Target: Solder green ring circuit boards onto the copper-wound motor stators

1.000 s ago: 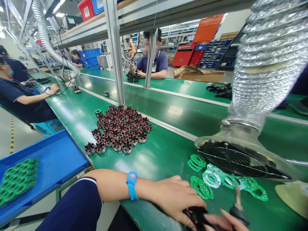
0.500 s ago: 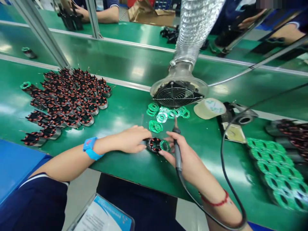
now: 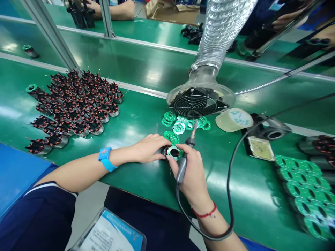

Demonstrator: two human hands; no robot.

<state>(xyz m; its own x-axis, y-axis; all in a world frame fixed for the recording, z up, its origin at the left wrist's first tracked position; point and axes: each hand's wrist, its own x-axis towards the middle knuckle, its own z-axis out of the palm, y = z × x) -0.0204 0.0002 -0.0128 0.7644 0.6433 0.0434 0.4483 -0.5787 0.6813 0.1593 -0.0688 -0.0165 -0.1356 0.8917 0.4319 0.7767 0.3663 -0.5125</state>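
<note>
My left hand [image 3: 148,148] is closed around the side of a motor stator [image 3: 165,151] with copper windings, low over the green bench. A green ring-shaped circuit board [image 3: 179,153] sits over the stator's end facing right; whether it is fully seated I cannot tell. My right hand [image 3: 192,170] holds a soldering iron [image 3: 181,169], its tip pointing up and away from the stator. The thumb and fingertips of that same hand touch the ring board's edges. Just beyond lie loose green ring boards [image 3: 178,128], one of them close to my left fingertips.
A fume extractor hood [image 3: 193,103] hangs over the loose boards. Many wound stators [image 3: 75,115] stand at left. To the right are a tape roll [image 3: 231,120], an iron stand with sponge [image 3: 260,148] and rows of board-topped stators [image 3: 300,181]. The iron's cable [image 3: 230,188] loops beside my right arm.
My right hand has moved left and pressed the ring board up against the stator, which now faces more toward me. The soldering iron has tilted with the hand. The view has shifted slightly.
</note>
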